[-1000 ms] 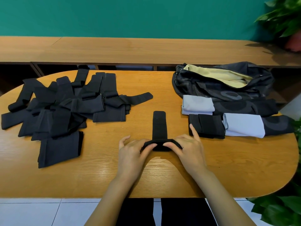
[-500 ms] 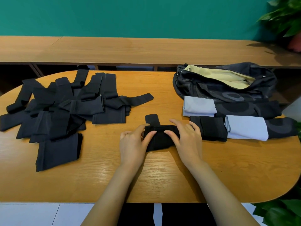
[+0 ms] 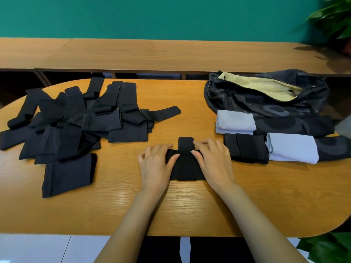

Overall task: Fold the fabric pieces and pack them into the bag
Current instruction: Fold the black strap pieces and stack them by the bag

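Item: heap of unfolded black fabric pieces [image 3: 76, 126], left half of the frame, lying loose and overlapping on the table [image 3: 190, 209]. One separate flat piece [image 3: 68, 173] sits at the heap's lower edge.

Item: left hand [image 3: 155, 166], centre of the frame. The thumb lies on top of the black fabric piece [image 3: 187, 168] and the fingers are curled at its left end, gripping it.

Item: black fabric piece, centre, between the two hands. It is partly folded into a thick band on the table, and a short tab sticks out at its upper edge.

Item: right hand [image 3: 212, 162], just right of centre. The thumb rests on the band and the curled fingers reach the tab, holding the piece's right end.

Item: folded black bundle [image 3: 246, 149], just right of the right hand.

Item: two folded pale grey bundles, one [image 3: 235, 124] above the black bundle and one [image 3: 292, 148] touching its right side.

Item: dark bag [image 3: 266, 103], upper right, lying on the table. Its mouth is open and shows a yellow lining. Both grey bundles lie against its lower folds.

Item: green plants at the upper right [image 3: 334, 18] and lower right [image 3: 330, 247] corners.
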Action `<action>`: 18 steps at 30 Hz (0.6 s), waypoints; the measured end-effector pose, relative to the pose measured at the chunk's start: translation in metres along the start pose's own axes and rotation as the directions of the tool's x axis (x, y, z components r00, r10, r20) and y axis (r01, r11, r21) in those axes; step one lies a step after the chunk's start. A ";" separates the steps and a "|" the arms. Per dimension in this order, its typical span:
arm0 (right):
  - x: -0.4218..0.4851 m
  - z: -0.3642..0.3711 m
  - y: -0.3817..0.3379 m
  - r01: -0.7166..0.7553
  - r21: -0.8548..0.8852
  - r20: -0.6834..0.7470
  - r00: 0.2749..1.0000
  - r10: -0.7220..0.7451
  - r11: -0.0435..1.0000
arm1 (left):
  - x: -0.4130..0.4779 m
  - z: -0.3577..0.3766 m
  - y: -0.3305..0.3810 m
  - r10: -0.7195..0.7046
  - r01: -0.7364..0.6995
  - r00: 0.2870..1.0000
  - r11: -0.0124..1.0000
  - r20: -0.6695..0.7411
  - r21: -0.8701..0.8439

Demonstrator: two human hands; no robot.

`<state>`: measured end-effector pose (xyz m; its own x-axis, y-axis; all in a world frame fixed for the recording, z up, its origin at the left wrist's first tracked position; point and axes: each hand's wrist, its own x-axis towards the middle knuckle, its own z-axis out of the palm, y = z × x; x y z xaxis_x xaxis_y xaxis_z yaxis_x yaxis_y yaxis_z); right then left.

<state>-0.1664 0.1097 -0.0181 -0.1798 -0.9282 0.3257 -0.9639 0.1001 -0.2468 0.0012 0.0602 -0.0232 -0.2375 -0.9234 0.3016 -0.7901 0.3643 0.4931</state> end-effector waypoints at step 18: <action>-0.039 -0.019 0.010 0.163 0.007 0.465 0.873 -0.147 0.987 | -0.030 -0.014 -0.011 0.350 -0.315 0.885 0.936 0.308 -0.159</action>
<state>-0.1731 0.1537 -0.0163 0.0762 -0.9917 -0.1036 -0.9789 -0.0547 -0.1968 0.0248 0.0855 -0.0255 -0.6604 -0.7269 0.1883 -0.5747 0.6507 0.4963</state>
